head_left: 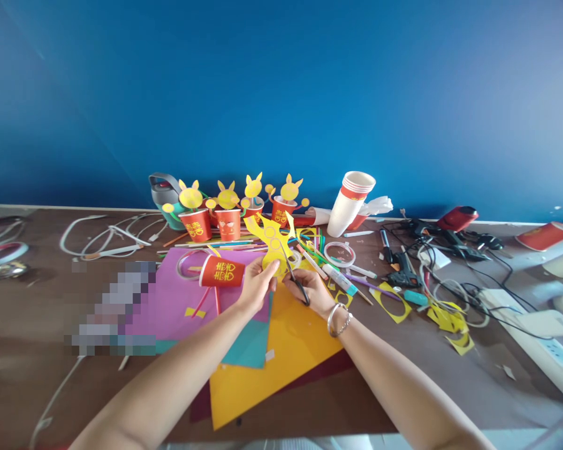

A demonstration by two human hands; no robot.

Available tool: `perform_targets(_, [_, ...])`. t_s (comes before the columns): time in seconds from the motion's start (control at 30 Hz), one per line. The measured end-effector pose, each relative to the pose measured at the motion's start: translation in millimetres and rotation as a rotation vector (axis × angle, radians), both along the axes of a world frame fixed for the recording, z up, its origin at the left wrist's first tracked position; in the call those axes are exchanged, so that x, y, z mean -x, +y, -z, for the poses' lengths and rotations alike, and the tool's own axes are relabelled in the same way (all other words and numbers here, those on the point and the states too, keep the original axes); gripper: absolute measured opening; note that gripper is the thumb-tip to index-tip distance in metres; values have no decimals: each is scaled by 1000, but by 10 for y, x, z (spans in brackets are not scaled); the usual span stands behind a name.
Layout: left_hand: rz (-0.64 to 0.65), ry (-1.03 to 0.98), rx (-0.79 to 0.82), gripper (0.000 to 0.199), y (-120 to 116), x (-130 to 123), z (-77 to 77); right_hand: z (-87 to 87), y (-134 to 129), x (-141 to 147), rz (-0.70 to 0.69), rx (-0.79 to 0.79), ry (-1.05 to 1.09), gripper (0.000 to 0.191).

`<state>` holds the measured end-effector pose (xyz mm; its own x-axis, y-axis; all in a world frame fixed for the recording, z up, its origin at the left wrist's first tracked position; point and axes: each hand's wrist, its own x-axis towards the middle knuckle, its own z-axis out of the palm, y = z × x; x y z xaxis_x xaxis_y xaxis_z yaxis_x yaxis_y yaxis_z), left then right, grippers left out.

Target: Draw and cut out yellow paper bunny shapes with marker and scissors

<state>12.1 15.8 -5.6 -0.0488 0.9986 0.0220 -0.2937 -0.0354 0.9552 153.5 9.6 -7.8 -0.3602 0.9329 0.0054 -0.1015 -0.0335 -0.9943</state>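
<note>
Pinched in my left hand (259, 281) is a piece of yellow paper (271, 236), its outline jagged and circles marked on it. My right hand (312, 289) grips scissors (302, 289) by their dark handles, and the blades lie against the paper's right side. Left of my hands, a red paper cup (222, 272) lies on its side with red sticks beside it. Beneath are sheets of purple paper (169, 300), teal paper (248, 344) and orange paper (281, 350).
Several red cups with yellow animal figures (228, 219) stand along the blue wall, near a white cup stack (349, 206). Right are a glue gun (403, 272), tangled cables, yellow scraps (391, 303) and a power strip (539, 337). White cords (107, 240) lie left.
</note>
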Motion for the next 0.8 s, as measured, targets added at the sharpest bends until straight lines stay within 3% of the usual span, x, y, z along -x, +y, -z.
perform_targets(0.8, [-35,-4,-15,29,21,8,8,79,35,-18,15,-18,-4,25])
